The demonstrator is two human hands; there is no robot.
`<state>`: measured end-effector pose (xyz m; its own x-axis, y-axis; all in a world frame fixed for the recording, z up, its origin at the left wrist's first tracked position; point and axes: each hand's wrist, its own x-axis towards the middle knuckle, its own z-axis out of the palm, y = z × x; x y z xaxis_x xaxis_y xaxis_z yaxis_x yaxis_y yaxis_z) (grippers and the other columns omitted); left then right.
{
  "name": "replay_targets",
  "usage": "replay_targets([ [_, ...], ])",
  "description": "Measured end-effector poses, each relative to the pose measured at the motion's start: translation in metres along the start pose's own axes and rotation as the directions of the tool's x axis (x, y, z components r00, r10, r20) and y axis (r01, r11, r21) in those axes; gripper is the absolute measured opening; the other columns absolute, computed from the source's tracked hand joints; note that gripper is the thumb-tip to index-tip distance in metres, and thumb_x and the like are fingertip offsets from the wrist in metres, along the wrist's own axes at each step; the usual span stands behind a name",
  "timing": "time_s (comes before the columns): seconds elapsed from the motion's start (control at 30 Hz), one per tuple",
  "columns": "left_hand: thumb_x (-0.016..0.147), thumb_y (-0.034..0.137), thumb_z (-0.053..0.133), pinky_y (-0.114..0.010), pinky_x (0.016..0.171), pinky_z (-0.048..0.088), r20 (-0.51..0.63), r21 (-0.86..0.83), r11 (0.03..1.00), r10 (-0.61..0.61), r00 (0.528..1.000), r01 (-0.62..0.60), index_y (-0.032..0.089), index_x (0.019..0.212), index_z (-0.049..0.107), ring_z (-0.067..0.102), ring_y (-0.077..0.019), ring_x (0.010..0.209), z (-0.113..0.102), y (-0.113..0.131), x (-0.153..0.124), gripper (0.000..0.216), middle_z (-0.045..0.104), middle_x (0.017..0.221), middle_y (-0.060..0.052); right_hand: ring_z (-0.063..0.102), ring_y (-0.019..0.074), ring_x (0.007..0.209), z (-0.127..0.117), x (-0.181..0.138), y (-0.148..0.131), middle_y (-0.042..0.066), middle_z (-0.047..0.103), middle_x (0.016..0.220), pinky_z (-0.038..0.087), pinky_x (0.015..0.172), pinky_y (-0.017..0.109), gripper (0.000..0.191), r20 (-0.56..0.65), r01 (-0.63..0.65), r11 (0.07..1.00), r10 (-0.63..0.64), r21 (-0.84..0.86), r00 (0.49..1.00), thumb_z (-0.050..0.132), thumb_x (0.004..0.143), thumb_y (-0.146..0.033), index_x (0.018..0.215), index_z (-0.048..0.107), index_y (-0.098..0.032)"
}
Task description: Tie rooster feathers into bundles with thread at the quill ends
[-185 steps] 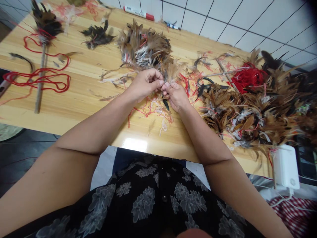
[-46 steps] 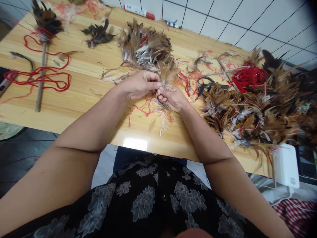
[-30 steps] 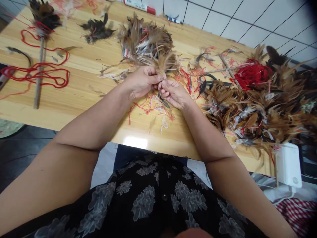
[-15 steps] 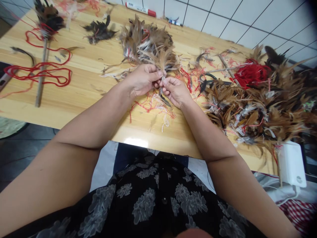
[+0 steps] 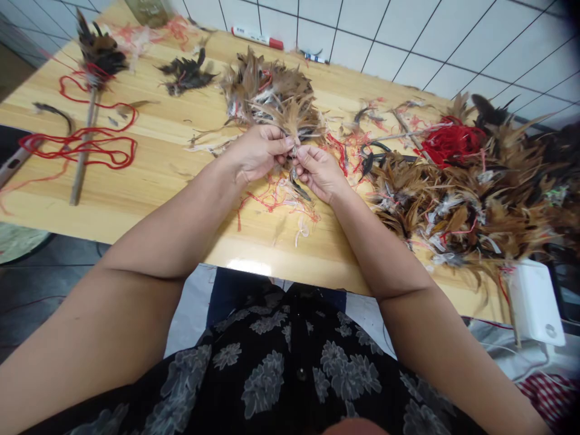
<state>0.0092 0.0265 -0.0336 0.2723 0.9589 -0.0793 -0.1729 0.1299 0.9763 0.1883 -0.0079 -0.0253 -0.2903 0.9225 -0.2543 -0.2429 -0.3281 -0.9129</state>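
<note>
My left hand point(image 5: 267, 150) pinches a small bunch of brown feathers point(image 5: 295, 116) near its base, the tips fanning upward away from me. Close against it, my right hand point(image 5: 317, 169) has thumb and fingers pressed together at the base of the same bunch. What exactly lies between the right fingertips is partly hidden. Just behind the hands sits a pile of brown feather bunches point(image 5: 258, 81). Below them, red and white string scraps point(image 5: 283, 196) are scattered on the wooden table point(image 5: 181, 208).
At left lies a stick with dark feathers point(image 5: 86, 151) and looped red cord point(image 5: 115, 158). A dark feather bunch point(image 5: 186, 74) is behind. To the right are a big feather heap point(image 5: 502, 193), a red string bundle point(image 5: 453, 144) and a white box point(image 5: 539, 302). Markers point(image 5: 258, 38) line the tiled wall.
The view has shifted slightly, so the table's things sit a little lower. Both hands stay together at the feather bunch's base, with only small finger movement.
</note>
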Motion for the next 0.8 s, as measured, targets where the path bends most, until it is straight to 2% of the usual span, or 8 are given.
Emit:
replay_targets([
  [0.2, 0.094, 0.024, 0.106, -0.031, 0.073, 0.053, 0.001, 0.111, 0.994, -0.006, 1.000, 0.006, 0.019, 0.076, 0.075, 0.066, -0.0149, 0.066, 0.005, -0.001, -0.004, 0.036, 0.074, 0.075, -0.001, 0.049, 0.0016, 0.053, 0.002, -0.001, -0.002, -0.011, 0.060, 0.066, 0.037, 0.050, 0.012, 0.043, 0.002, -0.016, 0.999, 0.016, -0.032, 1.000, 0.099, 0.099, -0.028, 0.080, 0.061, -0.020],
  [0.3, 0.092, 0.024, 0.104, -0.031, 0.074, 0.054, 0.041, 0.100, 0.995, -0.014, 0.999, 0.010, 0.020, 0.075, 0.076, 0.064, -0.0149, 0.068, 0.007, -0.002, -0.004, 0.032, 0.075, 0.072, -0.001, 0.046, 0.0021, 0.051, 0.003, -0.001, -0.001, -0.010, 0.059, 0.061, 0.036, 0.050, 0.012, 0.041, -0.028, -0.010, 0.998, 0.008, -0.061, 1.000, 0.092, 0.105, -0.023, 0.077, 0.061, -0.019],
  [0.4, 0.089, 0.027, 0.104, -0.032, 0.073, 0.055, 0.078, 0.060, 0.998, -0.002, 0.997, -0.002, 0.021, 0.074, 0.076, 0.065, -0.0157, 0.068, 0.009, -0.004, -0.003, 0.032, 0.074, 0.070, -0.002, 0.044, 0.0029, 0.051, 0.003, -0.001, 0.001, -0.009, 0.058, 0.059, 0.035, 0.050, 0.013, 0.042, -0.045, 0.008, 0.994, -0.013, -0.107, 0.999, 0.093, 0.104, -0.027, 0.075, 0.063, -0.019],
  [0.6, 0.089, 0.042, 0.110, -0.036, 0.073, 0.058, 0.092, 0.064, 0.997, 0.026, 0.995, -0.032, 0.020, 0.082, 0.075, 0.074, -0.0218, 0.071, 0.005, -0.001, -0.005, 0.042, 0.074, 0.073, -0.005, 0.045, 0.0047, 0.053, 0.004, -0.004, 0.002, -0.008, 0.057, 0.061, 0.034, 0.051, 0.015, 0.047, -0.079, 0.052, 0.988, -0.064, -0.145, 0.995, 0.088, 0.108, -0.032, 0.074, 0.058, -0.021],
  [0.8, 0.067, 0.070, 0.119, -0.036, 0.068, 0.059, 0.284, 0.061, 0.993, 0.083, 0.955, -0.104, 0.021, 0.086, 0.081, 0.075, -0.0231, 0.072, -0.006, -0.006, 0.002, 0.065, 0.076, 0.077, -0.005, 0.041, 0.0047, 0.051, 0.003, 0.000, 0.005, -0.008, 0.052, 0.058, 0.032, 0.051, 0.015, 0.049, -0.078, 0.057, 0.974, -0.076, -0.220, 0.994, 0.067, 0.121, -0.025, 0.073, 0.054, -0.021],
])
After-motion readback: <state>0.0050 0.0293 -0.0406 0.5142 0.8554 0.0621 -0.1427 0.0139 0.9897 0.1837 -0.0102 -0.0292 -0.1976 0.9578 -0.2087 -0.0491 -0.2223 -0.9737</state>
